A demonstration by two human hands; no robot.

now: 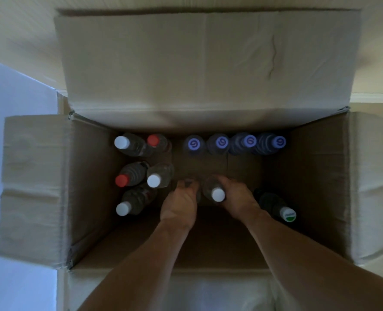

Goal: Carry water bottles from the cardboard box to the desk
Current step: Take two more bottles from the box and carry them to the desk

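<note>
I look straight down into an open cardboard box with several upright water bottles. My right hand grips a clear bottle with a white cap near the box's middle. My left hand is curled over the top of another clear bottle just to its left; that bottle's cap is hidden under my fingers. Both forearms reach down from the near edge.
Several purple-capped bottles line the far wall. White- and red-capped bottles cluster at the left. A green-and-white-capped bottle stands at the right. The box flaps stand open all round. A white surface lies at left.
</note>
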